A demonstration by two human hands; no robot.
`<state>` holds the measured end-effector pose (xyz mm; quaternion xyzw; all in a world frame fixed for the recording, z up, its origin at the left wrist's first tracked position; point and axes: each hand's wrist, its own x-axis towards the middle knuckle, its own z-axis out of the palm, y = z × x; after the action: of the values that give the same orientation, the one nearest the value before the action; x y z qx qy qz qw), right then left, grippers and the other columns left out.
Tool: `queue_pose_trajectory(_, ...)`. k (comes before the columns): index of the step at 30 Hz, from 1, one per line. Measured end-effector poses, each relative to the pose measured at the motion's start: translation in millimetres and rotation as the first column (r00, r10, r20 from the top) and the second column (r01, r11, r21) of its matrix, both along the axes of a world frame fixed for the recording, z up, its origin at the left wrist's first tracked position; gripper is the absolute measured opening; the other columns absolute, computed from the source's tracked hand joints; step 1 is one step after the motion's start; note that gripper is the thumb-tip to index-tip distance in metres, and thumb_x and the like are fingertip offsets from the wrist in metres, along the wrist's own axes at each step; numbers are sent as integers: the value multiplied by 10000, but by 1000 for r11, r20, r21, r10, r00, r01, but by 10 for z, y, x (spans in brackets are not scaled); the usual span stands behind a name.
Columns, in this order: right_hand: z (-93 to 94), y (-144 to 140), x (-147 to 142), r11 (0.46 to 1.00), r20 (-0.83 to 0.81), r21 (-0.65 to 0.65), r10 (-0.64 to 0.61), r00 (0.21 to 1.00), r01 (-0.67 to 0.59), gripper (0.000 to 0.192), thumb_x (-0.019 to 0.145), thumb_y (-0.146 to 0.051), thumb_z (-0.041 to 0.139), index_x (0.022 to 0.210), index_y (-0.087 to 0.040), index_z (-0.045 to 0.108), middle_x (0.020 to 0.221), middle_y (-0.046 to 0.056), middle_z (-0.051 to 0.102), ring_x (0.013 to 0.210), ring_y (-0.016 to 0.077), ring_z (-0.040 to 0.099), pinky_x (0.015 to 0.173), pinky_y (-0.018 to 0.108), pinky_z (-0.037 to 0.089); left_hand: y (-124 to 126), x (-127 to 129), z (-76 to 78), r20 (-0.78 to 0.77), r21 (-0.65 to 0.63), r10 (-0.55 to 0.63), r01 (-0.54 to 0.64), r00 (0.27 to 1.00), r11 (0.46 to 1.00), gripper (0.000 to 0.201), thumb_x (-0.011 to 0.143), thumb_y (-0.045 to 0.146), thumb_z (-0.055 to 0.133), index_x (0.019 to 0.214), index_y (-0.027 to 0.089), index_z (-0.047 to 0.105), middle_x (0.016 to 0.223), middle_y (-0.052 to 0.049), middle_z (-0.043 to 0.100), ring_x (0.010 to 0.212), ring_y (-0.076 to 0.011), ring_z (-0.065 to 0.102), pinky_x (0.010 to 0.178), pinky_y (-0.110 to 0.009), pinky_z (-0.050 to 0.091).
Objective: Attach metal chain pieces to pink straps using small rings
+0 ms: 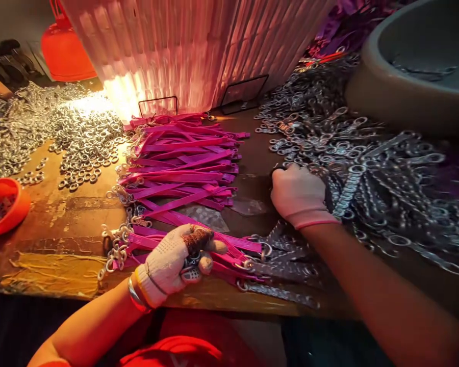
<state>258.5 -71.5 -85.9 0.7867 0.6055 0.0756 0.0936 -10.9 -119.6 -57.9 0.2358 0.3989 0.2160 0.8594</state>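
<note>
Two gloved hands work with pink straps and metal clips.
The left hand [176,267] pinches a small metal clip [191,272] over the long pink fabric straps [183,168] near the wooden tabletop's [61,219] front edge; the right hand [298,196] is closed on the grey metal chain pile [367,178] (likely picking the next piece).

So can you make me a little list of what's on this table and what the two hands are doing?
left hand: gloved, gripping a small metal clip, resting on the pink straps
right hand: gloved, closed on the chain pile
metal rings: loose heap, far left
orange bowl: left edge
grey tub: top right
table: worn wood
</note>
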Motion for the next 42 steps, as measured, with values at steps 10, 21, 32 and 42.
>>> queue_pose_trajectory(10, 90, 3, 24, 995, 87, -94, 48, 995, -40, 386, 943, -31, 324, 971, 39, 703, 971, 262, 604, 901, 292, 620, 641, 324, 335, -16, -185, -37, 4, -39, -77, 77, 997, 996, 291, 769, 409, 688, 841, 141, 601, 578, 43, 501, 358, -41, 373, 297, -159, 179)
queue_pose_trajectory(21, 1, 9, 59, 992, -22, -93, 82, 996, -84, 310, 887, -39, 392, 1011, -29, 676, 973, 259, 667, 949, 325, 631, 708, 336, 403, -83, -143, -133, -28, 87, -37, 39, 999, 995, 288, 781, 405, 701, 812, 139, 594, 624, 38, 509, 396, -27, 333, 309, -153, 176)
queue_pose_trajectory(32, 555, -798, -637, 766, -658, 364, 614, 436, -530, 446, 807, -56, 496, 1228, -185, 566, 1167, 105, 633, 1056, 210, 619, 908, 326, 504, -57, -97, -91, 139, -8, -255, 259, 957, 966, 208, 775, 345, 646, 763, 155, 561, 551, 67, 435, 336, -30, 282, 303, -161, 163)
queue_pose_trajectory(42, 550, -1156, -913, 806, -343, 196, 590, 731, -559, 137, 656, -171, 583, 778, -171, 644, 790, 72, 651, 650, 195, 558, 574, 311, 328, -145, -67, 103, -220, 354, -284, 348, 933, 868, 361, 869, 497, 584, 749, 157, 567, 556, 40, 501, 371, -48, 326, 359, -197, 197)
